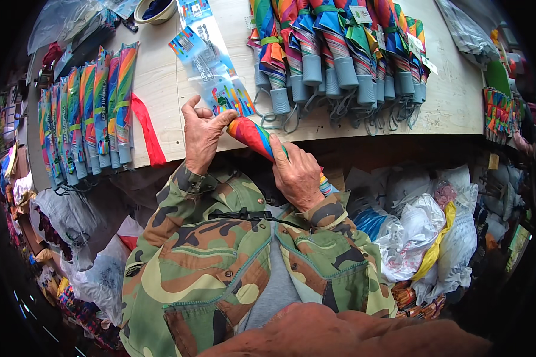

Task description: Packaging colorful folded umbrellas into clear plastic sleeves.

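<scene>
A folded rainbow-coloured umbrella (pixel 251 135) slants across the table's near edge. Around its lower part my right hand (pixel 298 174) is closed, with the thumb lying along the fabric; a bit of the handle end shows beyond the palm. My left hand (pixel 203 134) is at the umbrella's tip, thumb and fingers closed on the near end of a clear printed plastic sleeve (pixel 211 59). That sleeve lies flat on the table, stretching away from me. Whether the tip is inside the sleeve's mouth, I cannot tell.
Several bagged umbrellas (pixel 89 113) lie in a row at left, beside a red strip (pixel 147 128). Unbagged umbrellas with grey handles (pixel 346 72) are piled at right on the pale table (pixel 161 71). A bowl (pixel 156 12) stands at the back; stuffed plastic bags (pixel 414 232) sit below.
</scene>
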Tool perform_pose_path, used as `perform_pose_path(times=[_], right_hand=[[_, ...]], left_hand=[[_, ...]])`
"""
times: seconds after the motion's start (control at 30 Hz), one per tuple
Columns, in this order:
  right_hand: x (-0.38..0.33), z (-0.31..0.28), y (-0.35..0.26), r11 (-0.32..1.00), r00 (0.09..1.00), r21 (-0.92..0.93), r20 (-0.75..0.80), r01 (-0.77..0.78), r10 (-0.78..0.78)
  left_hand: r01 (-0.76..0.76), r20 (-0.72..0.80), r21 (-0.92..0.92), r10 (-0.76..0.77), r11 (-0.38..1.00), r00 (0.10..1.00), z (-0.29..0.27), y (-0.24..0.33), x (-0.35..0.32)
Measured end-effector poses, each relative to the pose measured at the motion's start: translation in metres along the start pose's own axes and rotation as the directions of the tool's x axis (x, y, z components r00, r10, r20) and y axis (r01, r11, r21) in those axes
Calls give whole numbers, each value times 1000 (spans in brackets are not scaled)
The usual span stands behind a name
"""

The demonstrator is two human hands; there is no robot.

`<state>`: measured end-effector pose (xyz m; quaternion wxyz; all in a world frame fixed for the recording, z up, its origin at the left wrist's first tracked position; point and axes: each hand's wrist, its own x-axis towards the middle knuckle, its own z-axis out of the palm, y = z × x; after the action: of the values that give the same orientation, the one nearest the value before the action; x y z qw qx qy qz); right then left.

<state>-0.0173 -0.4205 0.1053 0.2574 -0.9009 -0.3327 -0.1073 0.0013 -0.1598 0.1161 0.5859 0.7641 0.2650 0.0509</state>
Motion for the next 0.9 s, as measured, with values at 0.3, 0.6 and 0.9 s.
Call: perform_pose_path(times=[0.3,0.6,0.9], right_hand=[[15,-4,-15,950,993,291,52,-116,106],[42,2,13,-119,674,673,738,-730,41],[43,32,20,-609,705,480,683,-631,-193]], left_hand=[[424,433,-635,-157,646,888,3,16,3],[568,603,-782,80,258,794,24,-6,12],[505,576,-817,341,280,743,32,-10,13]])
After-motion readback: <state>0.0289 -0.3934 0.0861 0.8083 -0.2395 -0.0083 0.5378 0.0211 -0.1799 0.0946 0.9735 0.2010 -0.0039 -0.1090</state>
